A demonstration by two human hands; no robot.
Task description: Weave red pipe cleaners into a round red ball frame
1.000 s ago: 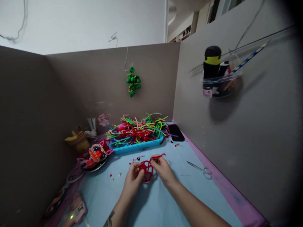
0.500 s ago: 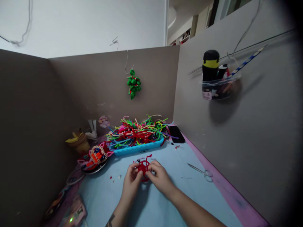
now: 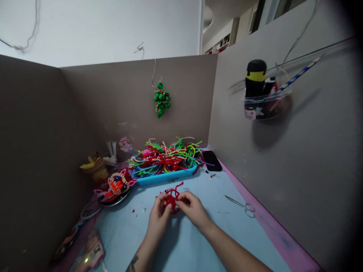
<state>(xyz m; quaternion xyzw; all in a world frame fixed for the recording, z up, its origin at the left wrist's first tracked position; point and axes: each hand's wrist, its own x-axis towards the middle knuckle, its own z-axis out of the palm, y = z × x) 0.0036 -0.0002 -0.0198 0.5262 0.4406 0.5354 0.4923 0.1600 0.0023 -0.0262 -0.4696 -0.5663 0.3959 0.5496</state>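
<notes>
A small red piece of knotted cord (image 3: 171,201), with loops and a loose end sticking up, is held above the blue table cover. My left hand (image 3: 159,212) is closed on its left side, thumb against the front. Pinched at the right side of the piece is my right hand (image 3: 193,210), its thumb and fingertips on a strand I cannot make out clearly. A small dark bit shows by the left fingertips. Beyond both hands lies a blue tray (image 3: 170,176) heaped with cords (image 3: 167,158) in many colours.
To the left, a colourful knotted figure (image 3: 117,185) sits on a dish. Scissors (image 3: 241,206) lie at right, a phone (image 3: 212,161) behind them. A pink device (image 3: 93,251) glows green at front left. A hanging cup (image 3: 263,107) and grey panels (image 3: 181,98) enclose the table.
The right hand has shifted slightly away from the left, opening a small gap between the thumbs. The red piece stays in the left hand. The whole view has moved a little.
</notes>
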